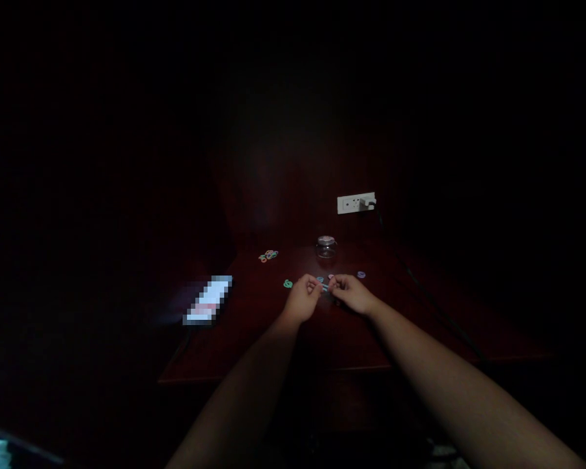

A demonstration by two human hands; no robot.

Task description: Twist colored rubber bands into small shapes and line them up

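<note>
My left hand [305, 297] and my right hand [350, 292] meet over the middle of the table, fingertips pinched. Stretched between them is a light blue hair tie [325, 287], with one end in each pinch. Just left of my left hand lies a green hair tie [288, 284]. A blue hair tie [320, 279] and a pink hair tie [331, 277] show behind my fingers, partly covered. Beyond my right hand rests a purple hair tie [361, 275].
A lidded clear jar [326, 247] stands at the back, below a wall socket [355, 203] with a plug and dark cable [434, 303]. Several mixed-colour hair ties [268, 256] lie back left. A lit phone [209, 300], pixelated, is at the left edge of the dark red table [273, 358].
</note>
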